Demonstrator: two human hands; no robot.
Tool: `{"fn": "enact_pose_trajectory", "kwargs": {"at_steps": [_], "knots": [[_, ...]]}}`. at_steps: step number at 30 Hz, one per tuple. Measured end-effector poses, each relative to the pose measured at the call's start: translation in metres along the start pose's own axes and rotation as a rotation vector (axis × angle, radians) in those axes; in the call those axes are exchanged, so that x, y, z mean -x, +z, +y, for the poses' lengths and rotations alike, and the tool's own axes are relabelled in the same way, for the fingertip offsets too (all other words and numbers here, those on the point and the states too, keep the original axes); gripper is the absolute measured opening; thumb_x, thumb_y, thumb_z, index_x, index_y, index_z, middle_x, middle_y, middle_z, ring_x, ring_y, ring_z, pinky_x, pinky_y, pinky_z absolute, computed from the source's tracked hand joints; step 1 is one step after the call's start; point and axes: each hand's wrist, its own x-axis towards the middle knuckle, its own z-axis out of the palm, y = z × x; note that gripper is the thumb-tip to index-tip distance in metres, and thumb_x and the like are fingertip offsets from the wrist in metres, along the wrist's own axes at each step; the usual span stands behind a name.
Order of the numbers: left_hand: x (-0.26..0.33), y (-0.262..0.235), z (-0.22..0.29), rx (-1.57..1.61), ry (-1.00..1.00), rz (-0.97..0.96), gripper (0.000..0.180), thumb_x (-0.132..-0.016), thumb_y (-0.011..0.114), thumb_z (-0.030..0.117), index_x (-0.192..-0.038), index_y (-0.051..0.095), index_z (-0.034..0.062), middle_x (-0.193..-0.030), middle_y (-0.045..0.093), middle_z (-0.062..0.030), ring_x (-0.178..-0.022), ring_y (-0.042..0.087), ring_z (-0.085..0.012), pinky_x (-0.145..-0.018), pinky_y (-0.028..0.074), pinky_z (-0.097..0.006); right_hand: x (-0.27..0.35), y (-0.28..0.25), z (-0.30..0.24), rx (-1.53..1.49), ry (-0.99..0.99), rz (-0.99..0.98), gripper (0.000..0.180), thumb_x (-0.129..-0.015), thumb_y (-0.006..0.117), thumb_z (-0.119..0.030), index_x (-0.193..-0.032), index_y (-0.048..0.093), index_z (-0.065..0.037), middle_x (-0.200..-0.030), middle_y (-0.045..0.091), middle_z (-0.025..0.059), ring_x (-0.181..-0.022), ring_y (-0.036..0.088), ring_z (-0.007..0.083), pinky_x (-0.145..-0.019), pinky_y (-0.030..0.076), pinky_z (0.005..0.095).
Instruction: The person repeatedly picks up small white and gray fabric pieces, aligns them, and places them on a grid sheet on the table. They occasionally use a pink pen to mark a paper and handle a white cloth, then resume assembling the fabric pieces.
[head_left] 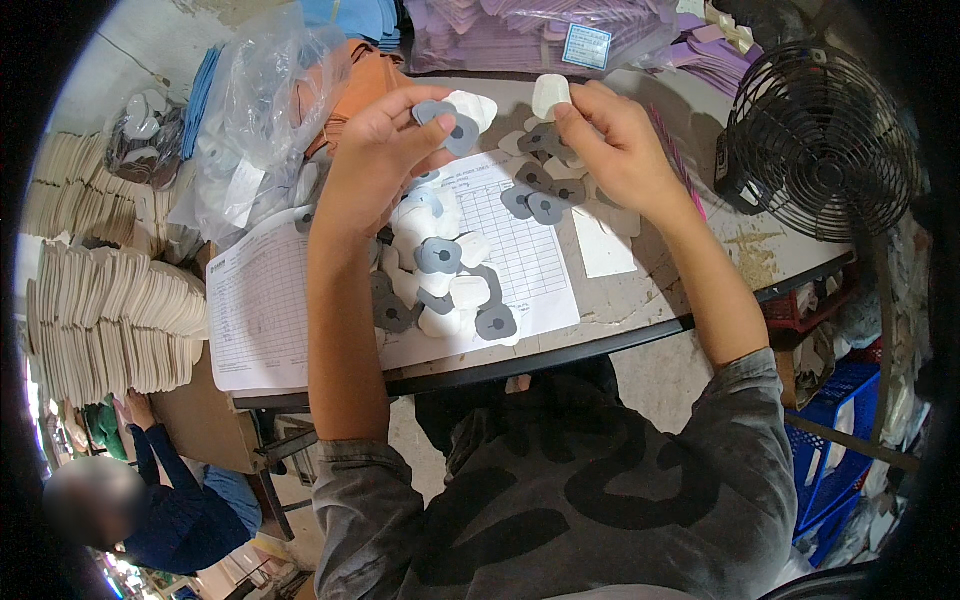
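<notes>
My left hand [372,150] pinches a grey rounded pad [462,135] with a dark keyhole-shaped mark, and a white pad [478,108] shows just behind it. Held upright between the thumb and fingers of my right hand [612,135] is a white rounded pad [550,95]. Below my hands, a loose heap of grey and white pads [438,257] lies over printed sheets [545,270]. A smaller group of grey pads [546,207] rests under my right hand, with white ones beside it.
A black fan [830,145] stands at the table's right. Clear plastic bags [265,110], orange pieces [365,85] and a bag of purple sheets [540,35] line the back. Tall cream stacks [115,320] rise at left, where another person [180,510] sits. Blue crates [835,440] stand lower right.
</notes>
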Motion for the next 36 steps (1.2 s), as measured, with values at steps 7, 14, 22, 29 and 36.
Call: {"fn": "enact_pose_trajectory", "kwargs": {"at_steps": [7,14,22,29,36], "knots": [[0.0,0.004,0.002,0.064,0.015,0.049,0.035,-0.105,0.068,0.007,-0.136,0.06,-0.0076,-0.123,0.074,-0.0166,-0.106,0.076,-0.0194,-0.094,0.065,-0.029,0.001,-0.011,0.007,0.48,-0.089,-0.045,0.035,-0.099,0.066,-0.035,-0.082,0.069,-0.005,-0.077,0.066,0.0084,-0.088,0.064,0.0306,-0.086,0.044,0.056],[-0.001,0.008,-0.001,0.103,0.023,0.006,0.036,-0.104,0.069,0.007,-0.136,0.061,-0.0083,-0.122,0.074,-0.0167,-0.107,0.076,-0.0203,-0.093,0.066,-0.029,0.003,-0.012,0.001,0.766,-0.106,0.023,0.042,-0.1,0.067,-0.047,-0.085,0.072,-0.008,-0.086,0.072,0.0045,-0.094,0.066,0.03,-0.091,0.044,0.0558],[-0.002,0.016,-0.017,0.028,0.089,-0.126,0.033,-0.101,0.076,0.009,-0.132,0.071,0.0004,-0.111,0.077,-0.0086,-0.097,0.075,-0.0129,-0.08,0.063,-0.023,0.007,0.009,-0.019,0.091,-0.18,0.037,0.025,-0.096,0.077,-0.031,-0.096,0.074,-0.006,-0.086,0.071,0.0081,-0.083,0.065,0.0282,-0.08,0.048,0.0459],[-0.004,0.014,-0.017,-0.038,0.065,-0.183,0.028,-0.101,0.076,0.01,-0.129,0.074,0.0025,-0.108,0.078,-0.0082,-0.095,0.074,-0.0095,-0.073,0.059,-0.02,0.008,0.004,-0.012,0.015,-0.001,-0.079,0.021,-0.094,0.079,-0.018,-0.107,0.073,-0.003,-0.09,0.073,0.011,-0.08,0.065,0.0248,-0.074,0.052,0.0382],[-0.001,0.016,-0.01,-0.007,0.08,-0.078,0.028,-0.101,0.075,0.01,-0.127,0.074,0.0007,-0.109,0.078,-0.0087,-0.094,0.075,-0.011,-0.079,0.065,-0.022,0.003,-0.009,-0.001,0.035,0.058,-0.07,0.022,-0.097,0.076,-0.019,-0.112,0.074,-0.004,-0.085,0.072,0.0083,-0.076,0.064,0.0213,-0.073,0.052,0.036]]}}
